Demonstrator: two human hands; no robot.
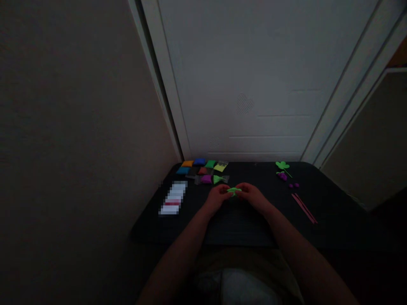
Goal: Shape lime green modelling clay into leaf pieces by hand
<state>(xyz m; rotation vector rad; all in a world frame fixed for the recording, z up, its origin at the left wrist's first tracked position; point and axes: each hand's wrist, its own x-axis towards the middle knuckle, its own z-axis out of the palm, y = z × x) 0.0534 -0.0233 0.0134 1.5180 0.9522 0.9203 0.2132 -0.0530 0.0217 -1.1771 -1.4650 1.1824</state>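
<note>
"What is largest here?"

"A white door [254, 63], embossed with hearts and lines, at twelve o'clock. Against it, a dark table [254, 231] with rounded far corners; its near edge runs by the person's lap."

"And the hands?"

"Left hand [218, 195] and right hand [251, 194] meet at the clock's centre; dark surface spreads from them towards six."

"Any writing?"

"At ten, small plastic packets [199, 162] in orange, blue, green, yellow, red and purple, any print too small to tell. At nine, a pale oblong [173, 198] blurred into blocks, unreadable."

"Smaller still?"

"At four, two slim pink sticks [302, 207]. At two, a green petalled shape [282, 165] on a thin stem. Between both hands' pinching fingertips, a soft-looking bright green piece [234, 191]. Past two, a lumpy purple cluster [282, 176]; at three, two purple balls [296, 185]."
</note>
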